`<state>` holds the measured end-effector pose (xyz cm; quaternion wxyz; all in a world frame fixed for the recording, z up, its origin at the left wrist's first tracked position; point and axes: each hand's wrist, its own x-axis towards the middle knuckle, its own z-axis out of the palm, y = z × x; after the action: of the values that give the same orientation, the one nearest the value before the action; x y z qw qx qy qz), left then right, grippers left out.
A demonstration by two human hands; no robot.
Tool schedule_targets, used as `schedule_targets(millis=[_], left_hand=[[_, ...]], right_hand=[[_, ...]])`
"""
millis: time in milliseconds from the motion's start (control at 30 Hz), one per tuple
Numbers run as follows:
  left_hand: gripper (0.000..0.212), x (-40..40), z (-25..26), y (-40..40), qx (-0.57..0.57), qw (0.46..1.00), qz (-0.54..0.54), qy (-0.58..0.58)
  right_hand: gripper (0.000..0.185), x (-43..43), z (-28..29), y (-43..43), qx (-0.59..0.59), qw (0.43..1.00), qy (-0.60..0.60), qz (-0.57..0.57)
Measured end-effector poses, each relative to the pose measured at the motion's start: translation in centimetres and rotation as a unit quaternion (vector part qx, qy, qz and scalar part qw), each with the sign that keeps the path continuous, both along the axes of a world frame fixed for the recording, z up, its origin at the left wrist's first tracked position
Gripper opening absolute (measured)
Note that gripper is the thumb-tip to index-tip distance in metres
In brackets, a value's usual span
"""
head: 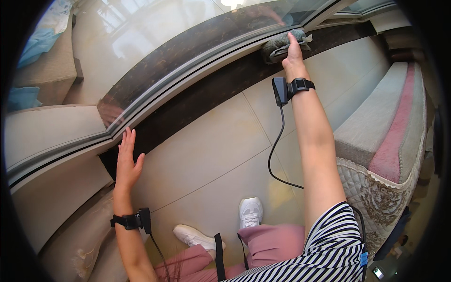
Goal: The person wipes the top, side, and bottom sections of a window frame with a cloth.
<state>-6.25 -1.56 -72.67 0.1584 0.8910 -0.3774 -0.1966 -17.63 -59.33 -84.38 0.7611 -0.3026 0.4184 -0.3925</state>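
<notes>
My right hand [293, 53] is at the upper right, pressing a folded grey-green cloth [276, 46] against the glass door or window near its frame. The thumb lies over the cloth; most of the other fingers are hidden. At the left, my left hand [128, 160] has its fingers stretched out, its fingertips at the light window frame [158, 93] close to a corner. It holds nothing. The glass pane [197, 38] shows faint reflections of both hands. A dark stone strip [197, 102] runs along the floor below the frame.
A padded sofa [366, 116] with a pink strip and quilted cover stands at the right. Curtain fabric [81, 239] hangs at the lower left. Beyond the glass is a beige upholstered seat [53, 77] with blue cloth on it. Black cables hang from both wrist straps.
</notes>
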Motion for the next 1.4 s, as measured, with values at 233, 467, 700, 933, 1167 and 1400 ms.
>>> schedule_targets(millis=[233,467,700,933,1167,1400], left_hand=[[0.086,-0.2,-1.5,0.3,-0.005,1.0,0.0,0.001],[0.086,-0.3,-2.3,0.6,-0.031,0.999,-0.008,0.003],[0.067,-0.2,-0.3,1.4,-0.063,0.998,0.018,0.006],[0.045,0.6,1.9,4.1,-0.091,0.991,0.09,-0.042],[0.034,1.0,2.3,5.9,-0.086,0.97,0.215,-0.078],[0.04,1.9,1.5,6.9,-0.089,0.952,0.249,-0.154]], right_hand=[[0.043,2.7,2.0,13.1,0.047,0.998,0.014,0.041],[0.053,4.7,2.4,26.5,0.046,0.98,0.052,0.185],[0.037,6.3,4.7,33.7,0.163,0.928,0.072,0.327],[0.03,3.5,1.5,20.7,0.066,0.98,0.069,0.175],[0.033,4.1,0.8,18.6,0.054,0.995,0.055,0.061],[0.019,8.5,2.1,33.8,0.136,0.971,0.022,0.196]])
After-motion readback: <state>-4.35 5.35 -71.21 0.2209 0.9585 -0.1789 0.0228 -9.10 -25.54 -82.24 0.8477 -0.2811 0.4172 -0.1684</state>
